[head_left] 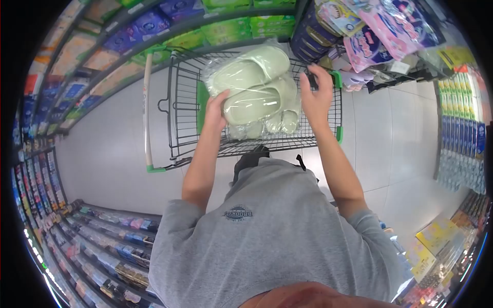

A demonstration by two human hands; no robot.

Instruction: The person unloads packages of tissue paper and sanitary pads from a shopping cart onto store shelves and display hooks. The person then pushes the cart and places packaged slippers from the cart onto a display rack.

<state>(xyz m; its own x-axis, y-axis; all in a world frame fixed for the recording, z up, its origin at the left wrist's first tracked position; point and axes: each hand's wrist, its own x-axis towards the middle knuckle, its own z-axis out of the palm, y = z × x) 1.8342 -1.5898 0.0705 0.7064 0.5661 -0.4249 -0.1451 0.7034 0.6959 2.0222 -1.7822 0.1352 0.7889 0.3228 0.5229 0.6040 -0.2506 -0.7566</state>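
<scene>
Pale green slippers (252,106) in clear plastic wrap lie over the black wire shopping cart (181,120). My left hand (216,110) grips the near left edge of the wrapped pair, thumb on top; its other fingers are partly hidden. Smaller pale green wrapped footwear (289,121) shows just below the larger pair, inside the cart. To the right of the slippers, my right hand (317,96) is raised over the basket with fingers apart and nothing in it. A gap separates it from the plastic wrap.
The cart's pale handle bar (146,108) is on the left. Shelves with green packs (226,32) run behind the cart. Pink and purple bags (367,46) hang at the upper right. More shelving (118,251) stands at the lower left, on a tiled floor (102,138).
</scene>
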